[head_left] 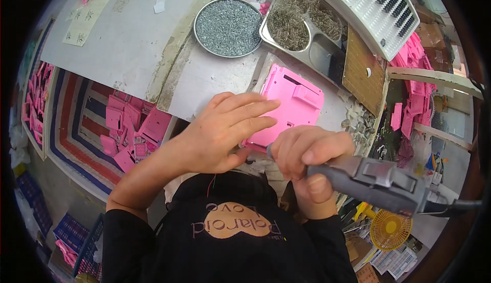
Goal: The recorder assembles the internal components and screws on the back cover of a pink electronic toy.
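Note:
A pink plastic casing [299, 106] with slots and a raised block lies in front of me on the bench. My left hand [232, 124] rests on its left side, fingers stretched over the top and thumb by the near edge. My right hand [312, 160] is wrapped around a dark grey electric screwdriver [376, 183], whose cable runs off to the right. The tool's front end points at the casing's near edge; its very tip is hard to make out.
Beyond the casing stand a round dish of small metal screws [228, 28] and a metal tray [327, 58] with springs. A white rack of black parts [378, 6] is at the far right. Left sits a striped-lined bin [76, 124] with pink parts; a yellow fan [391, 229] is lower right.

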Available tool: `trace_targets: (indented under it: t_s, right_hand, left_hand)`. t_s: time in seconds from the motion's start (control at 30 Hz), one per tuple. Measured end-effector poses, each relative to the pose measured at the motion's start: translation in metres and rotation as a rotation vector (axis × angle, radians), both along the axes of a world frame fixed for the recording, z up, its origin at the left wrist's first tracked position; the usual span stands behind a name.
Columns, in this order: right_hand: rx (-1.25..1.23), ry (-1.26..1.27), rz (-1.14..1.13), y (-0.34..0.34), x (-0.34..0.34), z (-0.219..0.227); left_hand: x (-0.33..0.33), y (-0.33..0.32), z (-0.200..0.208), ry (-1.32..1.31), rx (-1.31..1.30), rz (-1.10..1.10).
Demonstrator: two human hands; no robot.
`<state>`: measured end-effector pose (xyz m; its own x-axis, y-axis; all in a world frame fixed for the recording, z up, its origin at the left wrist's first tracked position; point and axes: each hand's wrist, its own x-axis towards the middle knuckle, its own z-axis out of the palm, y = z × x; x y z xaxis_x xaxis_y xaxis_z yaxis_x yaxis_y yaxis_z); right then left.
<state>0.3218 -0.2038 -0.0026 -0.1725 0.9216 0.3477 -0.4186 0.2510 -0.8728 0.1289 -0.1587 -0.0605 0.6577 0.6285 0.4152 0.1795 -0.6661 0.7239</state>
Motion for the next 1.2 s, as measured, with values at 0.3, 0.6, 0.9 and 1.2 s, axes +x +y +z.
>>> trace_targets:
  t_s: [0.3,0.6,0.9,1.2]
  right_hand:
    - [0.323,-0.264,0.01,0.0,-0.02,-0.031]
    - [0.115,0.011,-0.09,-0.001,0.05,0.003]
    - [0.108,-0.083,-0.498,0.001,0.114,-0.025]
    - [0.098,-0.122,-0.449,0.0,0.109,-0.03]
  left_hand:
    - [0.001,-0.004,-0.019,0.222,-0.011,-0.028]
    - [0.021,0.0,0.002,0.263,0.066,-0.05]
    - [0.088,0.002,-0.008,0.239,0.202,-0.015]
    - [0.085,0.0,-0.003,0.307,0.207,-0.015]
